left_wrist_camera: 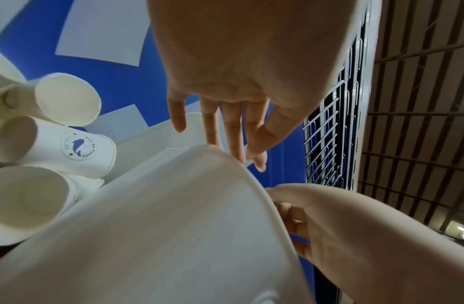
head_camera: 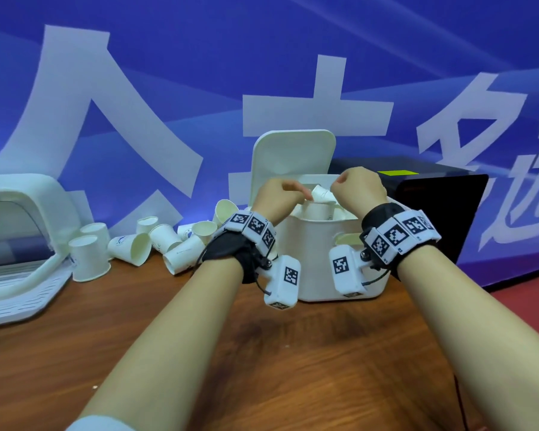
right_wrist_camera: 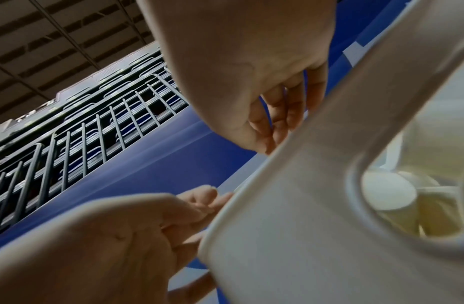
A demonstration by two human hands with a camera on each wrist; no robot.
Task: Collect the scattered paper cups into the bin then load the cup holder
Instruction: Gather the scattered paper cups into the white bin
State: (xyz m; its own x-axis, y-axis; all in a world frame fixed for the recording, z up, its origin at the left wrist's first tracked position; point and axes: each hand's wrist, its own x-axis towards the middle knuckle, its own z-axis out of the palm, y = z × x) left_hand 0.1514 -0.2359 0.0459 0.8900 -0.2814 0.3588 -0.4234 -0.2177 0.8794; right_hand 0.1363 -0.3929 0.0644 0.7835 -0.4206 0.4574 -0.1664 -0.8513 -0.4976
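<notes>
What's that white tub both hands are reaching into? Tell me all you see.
The white bin looks like smooth plastic, with rounded corners and a slot handle in its side. Its hinged lid stands open behind. It sits upright on the wooden table, holding paper cups. The left hand and right hand hover above its rim.

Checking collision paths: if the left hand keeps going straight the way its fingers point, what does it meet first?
Probably the paper cup lying on its side over the white plastic bin: the left hand reaches over the rim with fingers aimed at it. Depth is unclear; contact may already exist.
</notes>
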